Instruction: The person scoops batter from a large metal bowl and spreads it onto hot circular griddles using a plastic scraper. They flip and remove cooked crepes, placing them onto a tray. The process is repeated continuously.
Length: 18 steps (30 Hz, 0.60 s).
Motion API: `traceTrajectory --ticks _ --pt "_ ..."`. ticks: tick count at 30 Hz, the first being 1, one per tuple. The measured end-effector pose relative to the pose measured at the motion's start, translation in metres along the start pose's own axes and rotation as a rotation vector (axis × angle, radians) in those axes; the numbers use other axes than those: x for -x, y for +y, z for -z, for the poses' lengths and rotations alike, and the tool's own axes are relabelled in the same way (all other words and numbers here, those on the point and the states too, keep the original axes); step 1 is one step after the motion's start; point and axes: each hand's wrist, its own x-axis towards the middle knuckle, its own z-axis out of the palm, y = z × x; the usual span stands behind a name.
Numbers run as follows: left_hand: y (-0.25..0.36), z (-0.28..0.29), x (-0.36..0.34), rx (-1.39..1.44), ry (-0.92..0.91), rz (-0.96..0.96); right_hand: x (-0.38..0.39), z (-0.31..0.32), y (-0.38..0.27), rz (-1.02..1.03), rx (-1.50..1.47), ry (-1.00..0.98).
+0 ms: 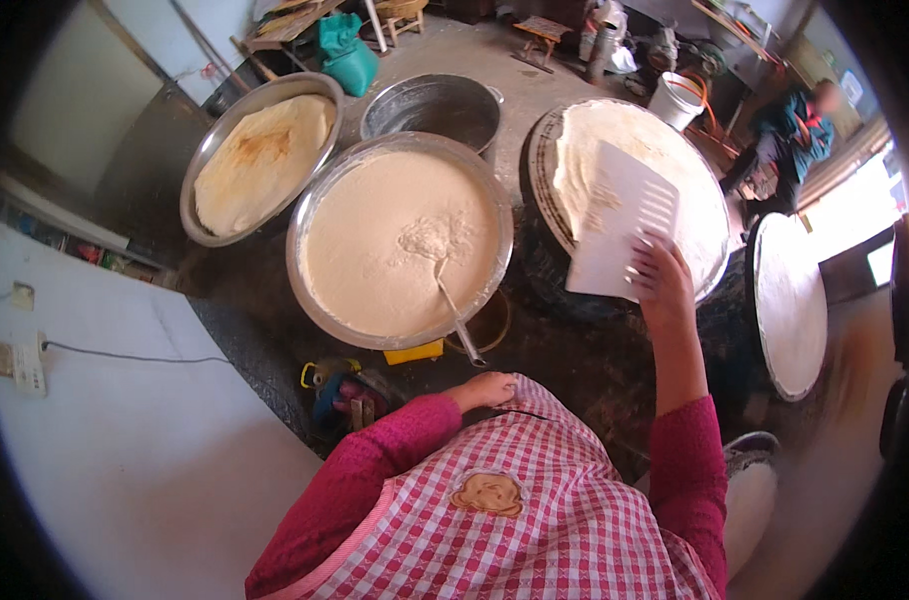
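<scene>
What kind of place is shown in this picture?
Probably a small workshop kitchen for making flatbreads. A big bowl of batter stands beside a round griddle, where the right hand holds a white scraper; finished flatbreads fill another bowl.

right hand [661,283] raised forward on an outstretched forearm, fingers closed in a grip; left hand [488,388] drawn in at the waist, loosely curled.
</scene>
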Motion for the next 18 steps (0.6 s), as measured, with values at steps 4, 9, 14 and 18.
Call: traceTrajectory --ticks 4,9,14,18 --pt "0.019 -0.008 -0.017 -0.004 -0.012 -0.193 0.046 0.121 0.020 -0.079 -0.208 0.347" --pt "0.040 -0.032 -0.057 -0.189 -0.288 -0.138 0.169 0.283 0.055 0.158 -0.501 0.436" --pt "0.064 -0.051 -0.113 -0.253 -0.377 -0.091 0.294 0.392 0.084 0.322 -0.534 0.717" --pt "0.098 -0.063 -0.150 -0.195 -0.463 0.075 0.376 0.462 0.104 0.077 -0.160 1.165"
